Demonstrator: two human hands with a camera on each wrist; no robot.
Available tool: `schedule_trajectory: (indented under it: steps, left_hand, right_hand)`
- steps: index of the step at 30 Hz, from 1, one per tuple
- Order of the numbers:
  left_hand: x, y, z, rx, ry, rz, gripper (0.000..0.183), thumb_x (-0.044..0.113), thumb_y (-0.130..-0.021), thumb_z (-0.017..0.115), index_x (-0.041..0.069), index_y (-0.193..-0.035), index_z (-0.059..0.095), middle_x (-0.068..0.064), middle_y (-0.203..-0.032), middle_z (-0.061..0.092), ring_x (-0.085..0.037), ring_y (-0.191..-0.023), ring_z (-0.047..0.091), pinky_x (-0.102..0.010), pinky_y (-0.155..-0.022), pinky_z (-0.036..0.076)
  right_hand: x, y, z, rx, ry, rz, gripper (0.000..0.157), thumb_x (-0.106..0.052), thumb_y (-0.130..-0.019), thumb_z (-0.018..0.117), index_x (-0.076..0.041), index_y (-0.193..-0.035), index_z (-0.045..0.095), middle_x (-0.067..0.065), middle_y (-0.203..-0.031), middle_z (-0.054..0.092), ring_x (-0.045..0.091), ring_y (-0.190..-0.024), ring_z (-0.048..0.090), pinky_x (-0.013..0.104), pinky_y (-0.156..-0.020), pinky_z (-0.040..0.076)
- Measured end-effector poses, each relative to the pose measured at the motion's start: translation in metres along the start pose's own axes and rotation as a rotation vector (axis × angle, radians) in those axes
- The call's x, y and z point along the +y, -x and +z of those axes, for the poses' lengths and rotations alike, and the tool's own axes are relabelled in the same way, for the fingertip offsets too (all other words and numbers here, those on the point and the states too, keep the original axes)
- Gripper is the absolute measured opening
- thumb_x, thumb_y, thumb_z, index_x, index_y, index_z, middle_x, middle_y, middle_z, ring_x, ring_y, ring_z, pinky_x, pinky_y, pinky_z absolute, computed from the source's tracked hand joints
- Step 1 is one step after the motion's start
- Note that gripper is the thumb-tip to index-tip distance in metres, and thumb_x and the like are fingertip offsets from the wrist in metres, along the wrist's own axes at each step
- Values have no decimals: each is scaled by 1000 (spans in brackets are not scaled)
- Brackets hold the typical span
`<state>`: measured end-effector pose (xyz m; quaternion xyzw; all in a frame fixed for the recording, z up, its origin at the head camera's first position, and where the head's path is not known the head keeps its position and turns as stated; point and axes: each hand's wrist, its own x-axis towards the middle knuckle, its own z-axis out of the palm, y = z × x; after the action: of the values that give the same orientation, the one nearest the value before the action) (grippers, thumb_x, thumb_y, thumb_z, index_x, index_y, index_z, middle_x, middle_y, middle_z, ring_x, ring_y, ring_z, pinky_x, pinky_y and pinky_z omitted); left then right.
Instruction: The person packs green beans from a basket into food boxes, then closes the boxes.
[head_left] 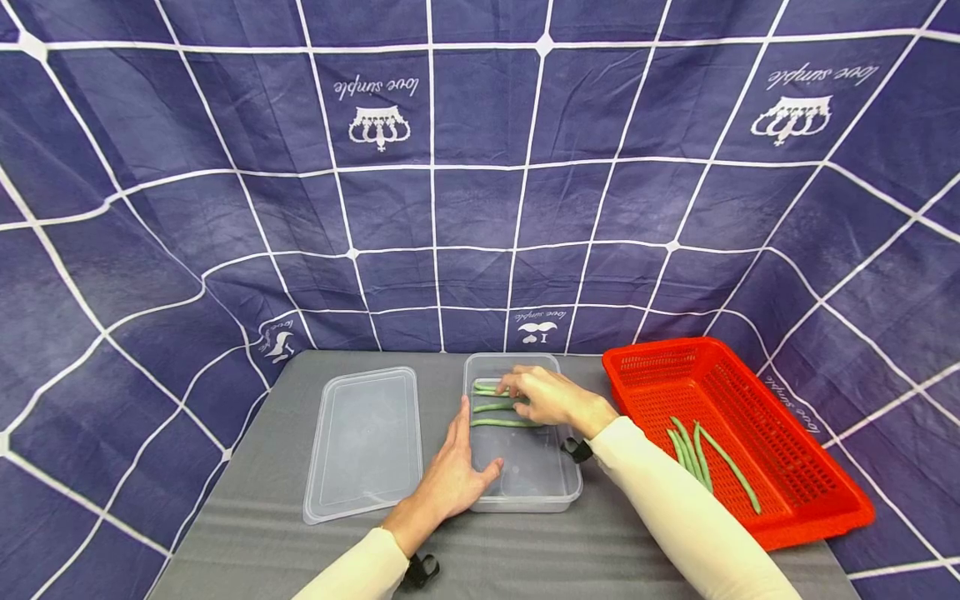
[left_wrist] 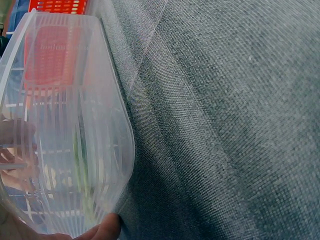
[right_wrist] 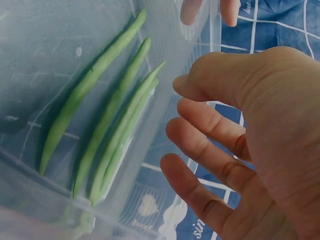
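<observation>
Head cam: you've got your L hand (head_left: pixel 453 473) along the clear container's (head_left: pixel 528 483) left wall, fingers straight, thumb spread, not clenched; your R hand (head_left: pixel 547 395) hovers over green beans (head_left: pixel 501 422) lying crosswise in its far half. Container's mid-tabletop (head_left: pixel 240 533), nr the back edge; lid (head_left: pixel 367 442) twd the left edge, red basket (head_left: pixel 752 417) w/ more beans (head_left: pixel 725 457) by the right edge. L wrist: your fingers touch the container. R wrist: four beans inside; your fingers are loosely bent, holding nothing.
</observation>
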<state>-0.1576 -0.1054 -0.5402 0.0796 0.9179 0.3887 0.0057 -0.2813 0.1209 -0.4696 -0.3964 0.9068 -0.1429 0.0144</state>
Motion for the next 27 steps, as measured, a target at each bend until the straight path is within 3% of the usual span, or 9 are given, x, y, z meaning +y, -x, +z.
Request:
schedule_trajectory:
  steps: [10,19,23,27]
  left_hand:
    - [1,-1,-2,1,-12,-2,127,43,-100,87,11,-189,3,-26,-186,38,-59,-150,64,-69,-120,58]
    - [1,1,-1,17,-6,11,125,40,-99,88,7,-188,7,-25,-189,35,-55,-156,61,-67,-124,56]
    - [2,1,-1,21,-5,6,124,38,-99,88,8,-188,7,-24,-189,35,-57,-155,61,-68,-123,56]
    - [2,2,0,26,-7,9,124,38,-99,89,8,-188,8,-24,-189,35,-57,-155,61,-68,-123,56]
  right_hand:
    - [1,16,-19,-6,12,72,40,-8,-101,83,-25,-137,82,-1,-127,80,22,-118,81,55,-91,70]
    - [18,43,-34,78,37,28,39,-3,-97,84,-19,-132,84,2,-121,80,23,-102,81,41,-83,67]
    - [27,56,-40,134,63,1,38,-1,-96,85,-15,-131,85,4,-118,80,22,-104,81,41,-89,68]
    - [37,73,-47,149,64,25,38,-2,-96,86,-15,-132,86,3,-118,79,21,-102,80,41,-88,68]
